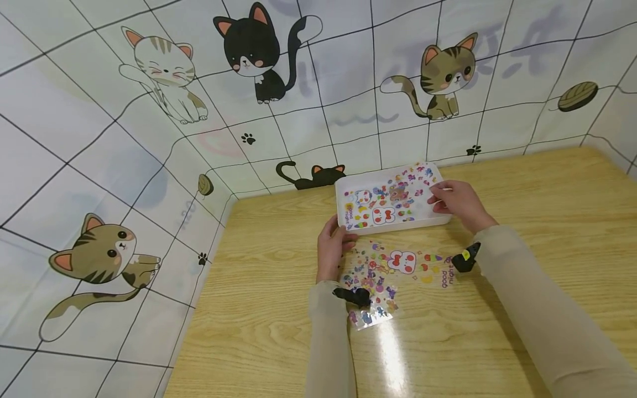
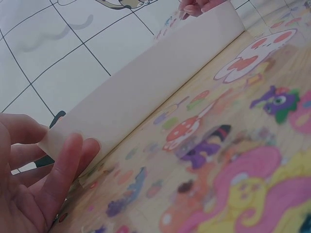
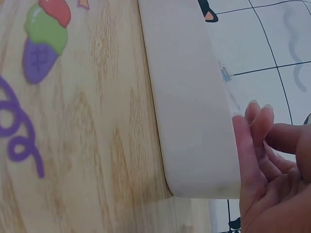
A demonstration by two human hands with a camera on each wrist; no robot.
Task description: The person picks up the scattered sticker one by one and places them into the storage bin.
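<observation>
A white rectangular tray (image 1: pixel 398 225) stands on the table against the wall, with clear sticker sheets (image 1: pixel 383 215) in it. At its left front corner my left hand (image 1: pixel 330 249) grips the wall; the left wrist view shows the thumb and fingers on either side of the tray wall (image 2: pixel 131 82). My right hand (image 1: pixel 460 202) is over the tray's right end, thumb and fingertips together, pinching the edge of a clear sticker sheet (image 2: pixel 167 28) that rises above the rim. In the right wrist view the right hand (image 3: pixel 274 160) is beside the tray's outer wall (image 3: pixel 194 111).
In front of the tray, clear sticker sheets (image 1: pixel 402 262) with a bunny, ice creams and lettering lie overlapping on the wooden table (image 1: pixel 269 287). Behind and to the left hangs a white cloth wall (image 1: pixel 343 121) with cat prints. Black wrist straps (image 1: pixel 465 258) are on both sleeves.
</observation>
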